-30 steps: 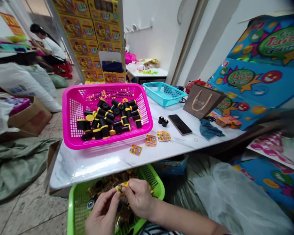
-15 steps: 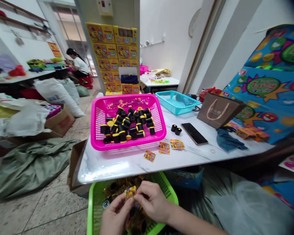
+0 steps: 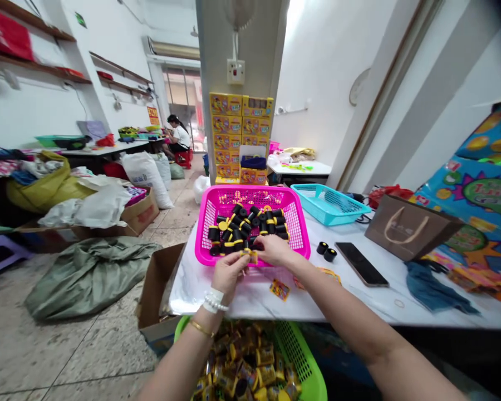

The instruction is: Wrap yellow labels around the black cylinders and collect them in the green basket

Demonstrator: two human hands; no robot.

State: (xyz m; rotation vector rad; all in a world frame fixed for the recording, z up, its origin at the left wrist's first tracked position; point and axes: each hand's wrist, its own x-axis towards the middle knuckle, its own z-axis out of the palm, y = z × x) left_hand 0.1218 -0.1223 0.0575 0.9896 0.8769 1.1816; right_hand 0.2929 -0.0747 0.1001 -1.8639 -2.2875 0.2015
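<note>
My left hand (image 3: 227, 273) is closed, pinching a small yellow printed wrapper (image 3: 250, 256) over the front rim of the pink basket (image 3: 304, 245). Just beside it, my right hand (image 3: 273, 249) reaches over that rim with bent fingers closed at a small black cylinder; the fingers partly hide it. Several black cylinders with yellow ends (image 3: 237, 225) lie jumbled in the basket. On the table in front is a flat printed wrapper (image 3: 279, 289), and others lie partly behind my right forearm. Below the table edge, a green basket (image 3: 309, 356) holds many wrapped yellow-and-brown pieces (image 3: 250, 362).
Two black cylinders (image 3: 328, 252) and a phone (image 3: 361, 264) lie right of the pink basket. Behind them stand a turquoise basket (image 3: 329, 205) and a brown paper bag (image 3: 409, 228). Yellow boxes (image 3: 241, 133) are stacked against the pillar. A person (image 3: 178, 136) sits far back left.
Both hands have risen from above the green basket to the front of the pink basket. The wrapped pieces in the green basket are now more exposed. The view has tilted up and turned left.
</note>
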